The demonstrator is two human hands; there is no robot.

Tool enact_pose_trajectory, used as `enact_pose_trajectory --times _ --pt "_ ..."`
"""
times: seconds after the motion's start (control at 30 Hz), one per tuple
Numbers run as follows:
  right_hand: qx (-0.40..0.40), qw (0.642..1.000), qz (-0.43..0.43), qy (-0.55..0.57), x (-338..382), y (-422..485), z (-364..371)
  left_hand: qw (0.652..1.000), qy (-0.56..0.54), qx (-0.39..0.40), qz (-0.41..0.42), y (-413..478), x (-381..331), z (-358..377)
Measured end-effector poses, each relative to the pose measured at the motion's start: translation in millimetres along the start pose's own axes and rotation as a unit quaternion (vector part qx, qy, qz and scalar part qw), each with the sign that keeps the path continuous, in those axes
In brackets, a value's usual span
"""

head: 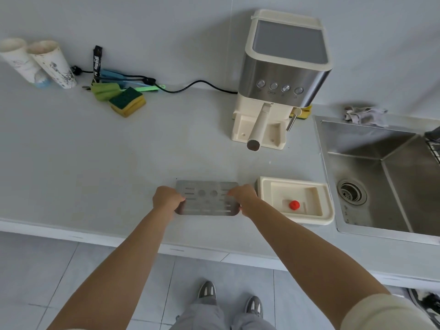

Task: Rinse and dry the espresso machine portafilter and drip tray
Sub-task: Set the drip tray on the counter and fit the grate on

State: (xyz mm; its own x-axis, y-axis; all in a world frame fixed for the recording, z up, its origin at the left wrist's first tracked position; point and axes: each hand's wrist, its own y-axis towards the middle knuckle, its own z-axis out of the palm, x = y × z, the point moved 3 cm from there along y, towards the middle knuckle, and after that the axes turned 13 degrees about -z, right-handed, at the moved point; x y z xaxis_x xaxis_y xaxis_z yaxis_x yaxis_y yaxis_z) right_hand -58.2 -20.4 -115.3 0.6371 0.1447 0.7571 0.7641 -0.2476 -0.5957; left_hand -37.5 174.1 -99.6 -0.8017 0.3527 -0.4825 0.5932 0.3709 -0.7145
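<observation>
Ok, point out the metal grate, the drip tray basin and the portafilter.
metal grate [207, 201], head view, its bare centre.
drip tray basin [281, 195], head view, bare inner floor.
portafilter [259, 126], head view, middle of its cream handle.

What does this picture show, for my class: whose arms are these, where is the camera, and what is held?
The camera is worn on a person's head, looking down at their own arms. The left hand and right hand each grip one end of a slotted metal grate at the counter. To its right lies the cream drip tray with a red knob inside. Behind stands the espresso machine, portafilter attached; the sink is far right.
</observation>
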Motion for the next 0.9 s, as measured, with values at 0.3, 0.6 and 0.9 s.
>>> enact_pose_trajectory --times 0.3,0.6,0.9 --pt "-0.075 0.986 -0.138 -0.05 5 -13 -33 0.993 0.076 -0.01 0.085 -19 -16 8" --pt "-0.131 0.98 -0.149 -0.034 -15 -23 -138 0.976 0.157 0.055 0.142 -58 -39 85" --pt "-0.156 0.978 -0.115 -0.077 -52 -17 -221 0.939 0.271 0.044 0.206 -94 -60 156"
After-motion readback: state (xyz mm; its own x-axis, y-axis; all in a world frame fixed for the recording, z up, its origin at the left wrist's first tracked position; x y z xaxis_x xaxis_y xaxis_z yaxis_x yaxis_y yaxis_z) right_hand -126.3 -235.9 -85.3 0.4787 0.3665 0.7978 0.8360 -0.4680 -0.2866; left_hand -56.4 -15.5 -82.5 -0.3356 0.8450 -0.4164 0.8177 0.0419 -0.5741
